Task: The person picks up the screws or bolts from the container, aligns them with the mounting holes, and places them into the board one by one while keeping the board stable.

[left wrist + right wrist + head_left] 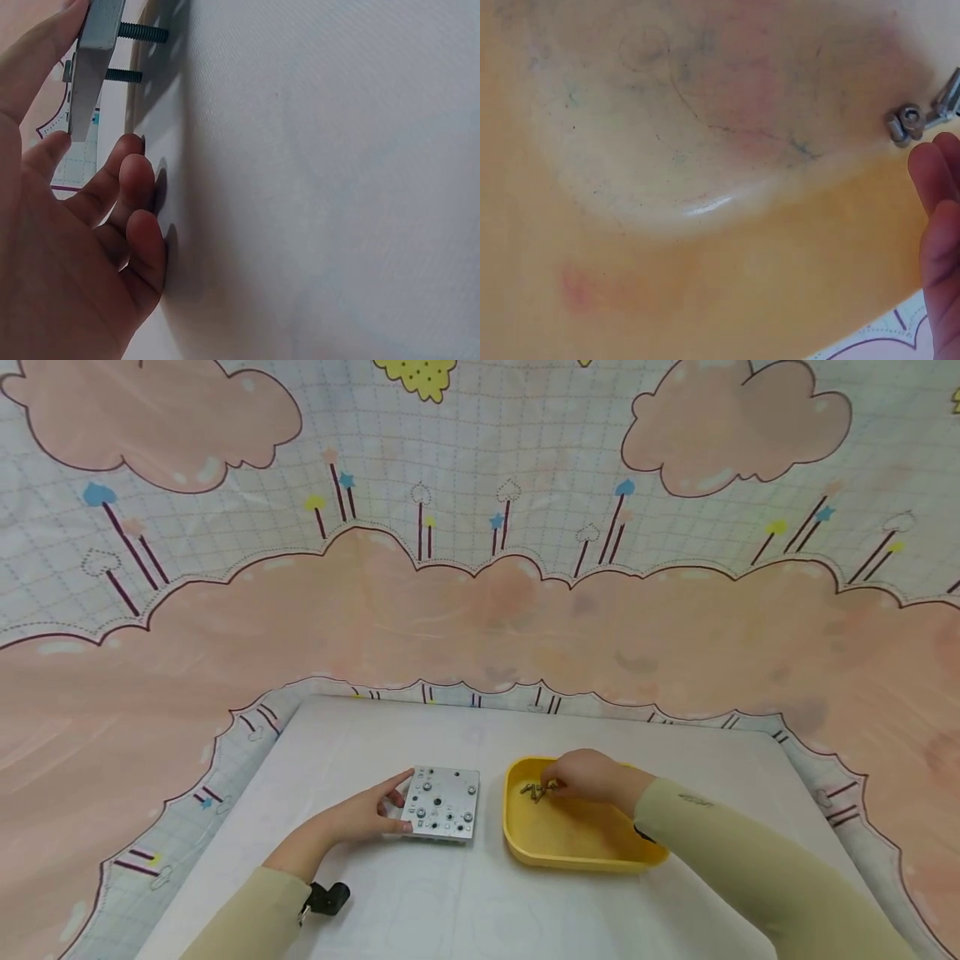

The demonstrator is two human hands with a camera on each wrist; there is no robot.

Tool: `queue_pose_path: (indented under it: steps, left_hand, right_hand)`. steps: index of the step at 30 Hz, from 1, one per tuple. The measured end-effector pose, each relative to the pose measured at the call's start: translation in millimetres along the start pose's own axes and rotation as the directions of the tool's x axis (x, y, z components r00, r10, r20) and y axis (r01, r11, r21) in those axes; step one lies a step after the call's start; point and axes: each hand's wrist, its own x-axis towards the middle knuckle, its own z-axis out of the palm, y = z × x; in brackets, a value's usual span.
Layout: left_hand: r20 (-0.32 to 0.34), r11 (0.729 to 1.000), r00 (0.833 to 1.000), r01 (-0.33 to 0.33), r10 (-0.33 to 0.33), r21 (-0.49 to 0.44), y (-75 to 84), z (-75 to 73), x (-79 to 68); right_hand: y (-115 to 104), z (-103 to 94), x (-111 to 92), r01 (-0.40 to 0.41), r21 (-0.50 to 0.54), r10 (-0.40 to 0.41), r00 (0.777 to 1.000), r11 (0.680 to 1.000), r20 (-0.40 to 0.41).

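While gripping plate (437,802) at its left edge with left hand (367,814), reaching into yellow tray (577,835) with right hand (588,775). Left: pinching plate between thumb (399,827) at near corner and finger (401,777) at far corner, with remaining fingers (136,180) bent and off plate. Located left of tray, near but not touching: plate. Showing bolt heads (472,791) on top and threaded bolts (144,32) below, pointed at white table (465,914). Can't tell whether touching it. Right: bringing fingertips (922,161) close beside screws (534,791), bunched toward tray's far left. Can't tell from head or wrist view whether grasping any or just touching. Wearing khaki sleeves (247,914) on both arms, plus black device (328,899) at left wrist. Hung behind table: patterned curtain (480,627), printed with pink clouds (738,427).
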Motion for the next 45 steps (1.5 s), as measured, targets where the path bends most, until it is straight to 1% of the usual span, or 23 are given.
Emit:
queue_pose_path:
  steps: [6,11,14,18,21,31,39,42,45]
  left_hand:
    - [0.011,1.0,1.0,-0.013,0.013,-0.007,-1.2,-1.4,-0.1]
    - [0.01,1.0,1.0,-0.013,0.013,-0.009,-0.8,-1.5,-0.7]
    - [0.006,1.0,1.0,-0.007,0.007,-0.008,-0.7,-1.5,-1.0]
    - [0.004,1.0,1.0,-0.004,0.004,-0.004,-0.8,-1.5,-1.3]
    - [0.006,1.0,1.0,-0.005,0.005,-0.003,-0.7,-1.6,-1.5]
    - [0.011,1.0,1.0,-0.015,0.015,0.001,-1.1,-2.1,-1.3]
    - [0.011,1.0,1.0,-0.014,0.014,0.007,-2.2,-1.9,-0.9]
    - [0.011,1.0,1.0,-0.008,0.008,0.006,-1.8,-2.0,-0.8]
    - [0.011,1.0,1.0,-0.003,0.003,0.007,-2.2,-2.0,-0.2]
  right_hand:
    - [2,7.7,5,0.067,-0.123,-0.07,0.997,0.99,-0.018]
    - [1,11.2,8,0.075,-0.182,-0.077,0.997,0.981,-0.004]
    - [0,12.4,9,0.07,-0.178,-0.072,0.997,0.981,-0.005]
    - [0,16.3,10,0.071,-0.181,-0.077,0.997,0.981,-0.026]
    - [0,19.4,12,0.058,-0.173,-0.064,0.998,0.983,-0.028]
    - [-1,22.0,16,0.005,-0.13,-0.006,1.0,0.991,-0.008]
    - [-3,20.9,15,-0.007,-0.109,0.007,1.0,0.994,0.002]
    - [-3,21.2,15,-0.046,-0.082,0.048,0.999,0.996,0.021]
    - [-4,21.6,15,-0.104,-0.02,0.104,0.994,0.994,0.043]
